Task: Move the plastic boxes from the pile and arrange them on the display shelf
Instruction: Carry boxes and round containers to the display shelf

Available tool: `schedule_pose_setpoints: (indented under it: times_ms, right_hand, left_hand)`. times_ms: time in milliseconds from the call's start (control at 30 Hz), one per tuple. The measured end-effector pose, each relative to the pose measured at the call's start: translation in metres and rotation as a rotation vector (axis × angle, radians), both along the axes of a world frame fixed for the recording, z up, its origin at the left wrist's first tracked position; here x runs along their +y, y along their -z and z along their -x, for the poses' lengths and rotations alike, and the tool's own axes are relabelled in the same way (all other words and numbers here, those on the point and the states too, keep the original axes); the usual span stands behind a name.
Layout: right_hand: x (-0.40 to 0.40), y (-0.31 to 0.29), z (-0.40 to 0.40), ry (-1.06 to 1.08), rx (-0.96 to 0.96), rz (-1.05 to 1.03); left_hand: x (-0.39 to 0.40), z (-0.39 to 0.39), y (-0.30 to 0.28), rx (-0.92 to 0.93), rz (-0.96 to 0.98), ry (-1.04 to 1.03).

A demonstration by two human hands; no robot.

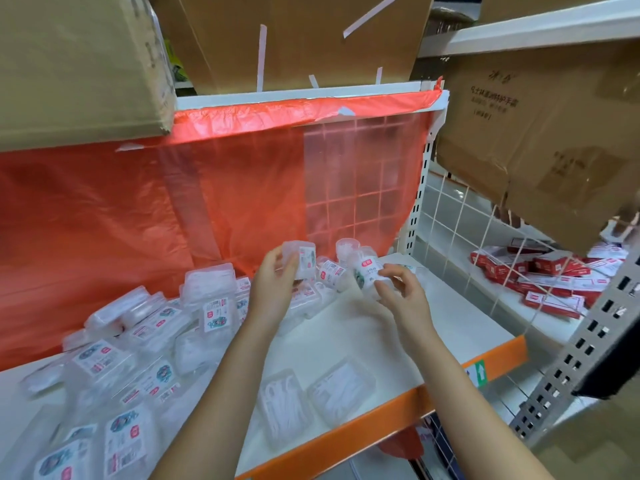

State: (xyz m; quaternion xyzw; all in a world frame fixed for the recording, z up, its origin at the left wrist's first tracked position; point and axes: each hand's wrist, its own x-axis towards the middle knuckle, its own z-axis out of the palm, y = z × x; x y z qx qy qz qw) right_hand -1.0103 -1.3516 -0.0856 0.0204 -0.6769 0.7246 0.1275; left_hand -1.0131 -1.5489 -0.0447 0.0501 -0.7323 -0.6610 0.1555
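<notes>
Pile of plastic boxes [114, 355] sprawls over left and near-left of the display shelf [377, 344], clear hard lidded cases with rounded corners, white floss-pick contents, paper labels with red logo; they lie jumbled, some tilted, some overlapping. Behind them a thin red plastic sheet [145, 209] hangs taped from the upper rail, glossy and wrinkled, wire grid showing through on its right part. Left hand [273, 285] at far centre, grip curled round one clear box [299, 259], held upright off the shelf. Two flat clear boxes [315, 400] lie near the orange front edge, apart from the pile. Right hand [401, 289] pinches another labelled box [365, 271] with fingertips, at the small standing group [341, 261] near the back right corner. Judged step: placing boxes into that row. To do it well, set each box upright, label facing out, flush against its neighbour, release gently since smooth light plastic probably slides and topples on the glossy white shelf. Far right: white wire mesh divider [460, 230], red-and-white cartons [540, 282] beyond, brown cardboard boxes [540, 133] above, matte and creased.
</notes>
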Motion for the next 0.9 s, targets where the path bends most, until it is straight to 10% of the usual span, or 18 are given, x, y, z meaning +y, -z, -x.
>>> schedule_pose_setpoints:
  times_ms: [167,367,900]
  right_hand:
    - [-0.010,-0.014,-0.021,-0.211,-0.072,0.473]
    - [-0.018,-0.022,-0.035,-0.337,-0.206,0.804]
    - [-0.033,-0.006,-0.034,-0.446,-0.278,0.679]
  left_hand:
    - [0.003,-0.028,-0.006,0.015,-0.411,0.080]
    - [0.001,-0.051,0.004,0.039,-0.438,0.154]
    - [-0.015,-0.059,0.005,0.025,-0.424,0.087]
